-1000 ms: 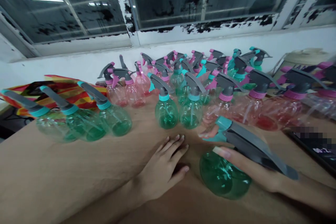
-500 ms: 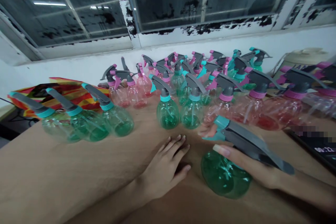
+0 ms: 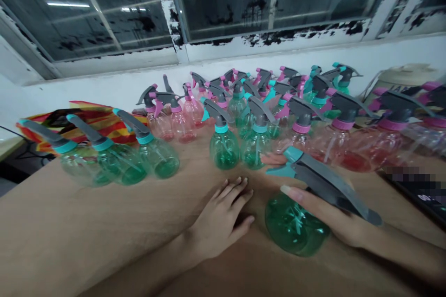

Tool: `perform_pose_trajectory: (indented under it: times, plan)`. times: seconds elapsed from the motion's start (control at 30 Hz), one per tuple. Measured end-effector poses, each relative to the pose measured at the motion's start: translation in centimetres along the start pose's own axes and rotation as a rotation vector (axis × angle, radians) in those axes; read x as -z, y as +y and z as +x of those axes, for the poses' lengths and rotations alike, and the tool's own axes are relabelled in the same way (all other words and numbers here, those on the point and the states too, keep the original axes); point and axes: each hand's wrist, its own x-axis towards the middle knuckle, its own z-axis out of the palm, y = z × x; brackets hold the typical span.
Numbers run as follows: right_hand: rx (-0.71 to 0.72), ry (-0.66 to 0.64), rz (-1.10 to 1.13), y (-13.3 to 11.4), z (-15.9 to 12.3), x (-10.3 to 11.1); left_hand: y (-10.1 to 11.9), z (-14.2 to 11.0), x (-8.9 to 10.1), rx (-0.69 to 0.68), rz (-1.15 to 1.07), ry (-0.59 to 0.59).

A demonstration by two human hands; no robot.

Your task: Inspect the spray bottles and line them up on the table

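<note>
My right hand (image 3: pixel 324 216) is wrapped round the neck of a green spray bottle (image 3: pixel 294 225) with a grey and teal trigger head (image 3: pixel 324 181); the bottle stands on the wooden table (image 3: pixel 87 232) and tilts slightly. My left hand (image 3: pixel 218 220) lies flat on the table just left of that bottle, fingers stretched out, holding nothing. Behind both hands stand two more green bottles, one (image 3: pixel 225 146) on the left and one (image 3: pixel 254 144) on the right.
Three green bottles (image 3: pixel 121 162) stand in a row at the left. Several pink and green spray bottles (image 3: pixel 296 102) crowd the back and right under a window with peeling paint. A striped bag (image 3: pixel 94 118) lies at the left, a dark device (image 3: pixel 423 195) at the right edge.
My right hand has shifted the green bottle slightly up and left. The left hand stays flat in place. The view has drifted a little.
</note>
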Motion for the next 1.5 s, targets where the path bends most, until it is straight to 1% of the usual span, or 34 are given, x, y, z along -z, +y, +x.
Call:
perform_pose_trajectory:
  times: [0.2, 0.3, 0.47, 0.63, 0.87, 1.1, 1.33, 1.5]
  plan:
    - [-0.026, -0.019, 0.105, -0.08, 0.05, -0.1, 0.08, -0.03, 0.14, 0.004, 0.006, -0.023]
    - [-0.033, -0.038, 0.107, 0.0, 0.1, 0.04, 0.08, -0.02, 0.13, 0.005, 0.008, -0.021]
    - [-0.026, -0.022, 0.105, -0.24, 0.17, 0.34, 0.08, 0.0, 0.08, 0.012, 0.006, -0.033]
    - [-0.033, -0.082, 0.063, -0.55, 0.19, 0.56, 0.03, -0.06, 0.02, 0.011, -0.005, -0.016]
    - [0.0, -0.085, -0.049, -0.2, -0.07, 0.69, -0.11, -0.03, -0.06, 0.005, 0.003, -0.013]
    - [0.037, -0.031, 0.089, 0.15, -0.05, 0.16, 0.06, -0.09, -0.03, 0.006, 0.014, -0.013]
    - [0.026, 0.018, 0.067, 0.09, -0.05, -0.21, -0.03, -0.17, -0.14, -0.002, -0.008, 0.008]
    - [0.079, 0.062, 0.036, -0.01, -0.15, -0.19, -0.06, -0.1, -0.13, 0.005, 0.008, -0.011]
